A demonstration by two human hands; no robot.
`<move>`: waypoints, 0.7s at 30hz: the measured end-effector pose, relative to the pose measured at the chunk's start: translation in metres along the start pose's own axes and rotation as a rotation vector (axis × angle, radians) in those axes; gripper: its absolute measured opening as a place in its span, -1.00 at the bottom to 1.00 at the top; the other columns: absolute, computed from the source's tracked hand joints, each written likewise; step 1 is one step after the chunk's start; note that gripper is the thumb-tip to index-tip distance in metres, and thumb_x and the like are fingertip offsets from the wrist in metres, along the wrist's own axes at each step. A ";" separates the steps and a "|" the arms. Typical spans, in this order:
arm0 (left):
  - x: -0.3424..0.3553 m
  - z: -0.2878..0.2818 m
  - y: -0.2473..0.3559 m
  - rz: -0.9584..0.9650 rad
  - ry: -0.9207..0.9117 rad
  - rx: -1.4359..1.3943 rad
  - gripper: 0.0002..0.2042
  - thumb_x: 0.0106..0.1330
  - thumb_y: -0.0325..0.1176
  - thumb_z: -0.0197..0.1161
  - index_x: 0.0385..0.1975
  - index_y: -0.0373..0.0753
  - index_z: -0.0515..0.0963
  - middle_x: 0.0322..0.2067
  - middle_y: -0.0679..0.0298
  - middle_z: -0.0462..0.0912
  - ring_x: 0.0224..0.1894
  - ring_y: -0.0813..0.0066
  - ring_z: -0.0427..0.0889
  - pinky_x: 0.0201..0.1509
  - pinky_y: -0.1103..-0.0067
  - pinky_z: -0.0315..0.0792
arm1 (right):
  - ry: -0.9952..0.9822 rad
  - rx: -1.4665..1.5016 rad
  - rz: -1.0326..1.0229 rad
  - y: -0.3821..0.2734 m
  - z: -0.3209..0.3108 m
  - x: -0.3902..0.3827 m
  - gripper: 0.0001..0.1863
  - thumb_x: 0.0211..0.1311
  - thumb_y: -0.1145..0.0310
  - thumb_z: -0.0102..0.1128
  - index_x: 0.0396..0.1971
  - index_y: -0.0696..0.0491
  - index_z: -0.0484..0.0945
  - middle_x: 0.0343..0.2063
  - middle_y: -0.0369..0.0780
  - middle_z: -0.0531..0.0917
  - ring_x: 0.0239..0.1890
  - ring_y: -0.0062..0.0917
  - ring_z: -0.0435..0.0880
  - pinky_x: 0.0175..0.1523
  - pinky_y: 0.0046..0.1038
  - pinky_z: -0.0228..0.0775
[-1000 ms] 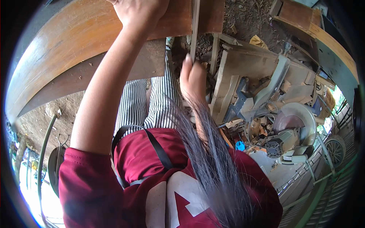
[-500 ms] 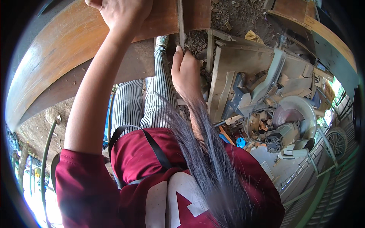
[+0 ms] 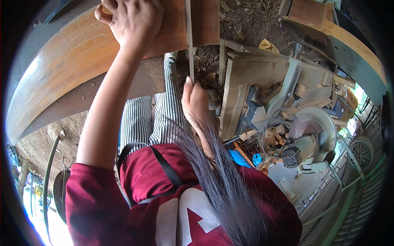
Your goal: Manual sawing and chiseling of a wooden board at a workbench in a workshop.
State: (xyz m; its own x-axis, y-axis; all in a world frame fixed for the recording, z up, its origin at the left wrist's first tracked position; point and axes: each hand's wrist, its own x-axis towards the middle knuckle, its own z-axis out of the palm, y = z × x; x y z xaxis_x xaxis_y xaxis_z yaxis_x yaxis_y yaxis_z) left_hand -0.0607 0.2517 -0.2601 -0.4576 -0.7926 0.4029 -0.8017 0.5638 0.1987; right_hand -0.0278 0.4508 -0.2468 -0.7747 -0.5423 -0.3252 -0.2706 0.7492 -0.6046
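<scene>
My left hand lies on a curved brown wooden board at the upper left. Its thumb sticks out sideways, and some fingertips are cut off by the top edge. Lower and to the right, my right hand is closed round the near end of a long, narrow, greyish wooden strip, with the thumb along it. The strip points away from me across the board's right part; its far end is out of view. Under the curved board, a second, darker brown panel reaches over my striped trouser legs.
Right of my right hand leans a wooden frame panel, with offcuts piled beyond it. A cutting machine with a large round disc stands at the right. A blue-grey board with a wooden edge curves along the far right. Soil and wood scraps cover the ground.
My right hand has drawn back toward my body, with the wooden strip still in it. My left hand stays on the board, and the whole view has shifted slightly.
</scene>
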 end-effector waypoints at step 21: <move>0.001 -0.002 0.000 0.022 -0.013 -0.034 -0.74 0.13 -0.29 -0.10 -0.25 -0.31 0.30 -0.05 0.03 0.24 0.10 0.15 0.10 0.09 0.30 -0.10 | 0.043 -0.136 0.006 0.000 0.003 -0.005 -0.71 0.19 0.33 -0.18 -0.62 0.20 0.36 -0.89 -0.12 0.39 -0.83 -0.29 0.44 -0.77 -0.39 0.19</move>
State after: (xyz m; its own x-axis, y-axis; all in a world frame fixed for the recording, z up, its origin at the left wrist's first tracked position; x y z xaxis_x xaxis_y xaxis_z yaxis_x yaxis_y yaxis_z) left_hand -0.0608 0.2511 -0.2579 -0.4804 -0.7828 0.3956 -0.7780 0.5886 0.2199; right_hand -0.0223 0.4523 -0.2469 -0.7996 -0.5230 -0.2951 -0.3387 0.7986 -0.4975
